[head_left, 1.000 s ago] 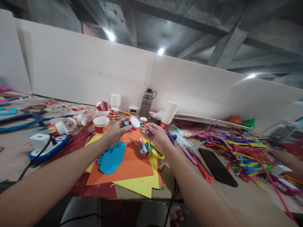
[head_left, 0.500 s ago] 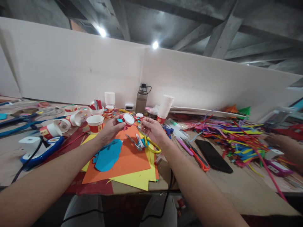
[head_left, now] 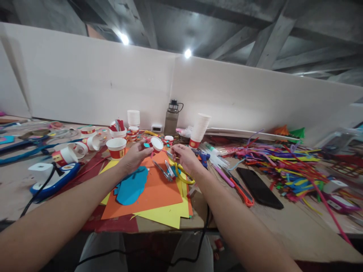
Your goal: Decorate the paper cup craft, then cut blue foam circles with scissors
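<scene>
My left hand [head_left: 136, 155] pinches a small white round paper piece [head_left: 157, 144], like a cut cup base, with bits of blue and pink on it. Facing it, my right hand [head_left: 184, 156] has its fingers pressed together on something too small to make out. Yellow-handled scissors [head_left: 185, 177] hang or lie just under the right hand. Below both hands are an orange sheet [head_left: 159, 194], yellow paper [head_left: 163, 216] and a blue paper cutout [head_left: 132, 187]. A marker [head_left: 169, 169] rests on the orange sheet.
A paper cup [head_left: 116, 148] stands left of my hands. Behind are a bottle [head_left: 171, 120] and stacked cups [head_left: 200, 128]. To the right lie a black phone [head_left: 259, 187], orange-handled scissors [head_left: 245, 194] and colourful pipe cleaners [head_left: 283, 162]. A blue-white power strip [head_left: 55, 183] is left.
The view has shifted slightly, so most things appear a little further right. Both hands keep nearly the same pose. The other person's hand at the far right is no longer visible.
</scene>
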The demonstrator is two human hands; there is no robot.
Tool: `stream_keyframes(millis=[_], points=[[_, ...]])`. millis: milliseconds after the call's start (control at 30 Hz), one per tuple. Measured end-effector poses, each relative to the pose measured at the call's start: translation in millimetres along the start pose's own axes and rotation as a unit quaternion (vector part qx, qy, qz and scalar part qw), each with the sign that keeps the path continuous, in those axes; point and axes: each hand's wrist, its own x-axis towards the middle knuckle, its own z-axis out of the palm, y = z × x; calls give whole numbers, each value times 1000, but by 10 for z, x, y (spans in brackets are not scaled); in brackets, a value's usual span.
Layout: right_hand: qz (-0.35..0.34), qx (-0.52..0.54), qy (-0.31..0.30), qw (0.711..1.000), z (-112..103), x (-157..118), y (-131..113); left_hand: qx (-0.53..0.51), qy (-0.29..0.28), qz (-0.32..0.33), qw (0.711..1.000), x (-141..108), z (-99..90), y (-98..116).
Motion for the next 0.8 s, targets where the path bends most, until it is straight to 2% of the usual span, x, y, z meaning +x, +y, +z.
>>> stream_keyframes(millis=[500,633,800], points=[[-18,-57,34,998,37,-7,13,13,-12,-7,1000,3,0,-21],[-39,-88,16,995,54,-22,2,1,-8,-7,1000,-6,29,8],[-103,-182,-19,978,52,-21,21,-8,-29,-3,1000,3,31,-9]])
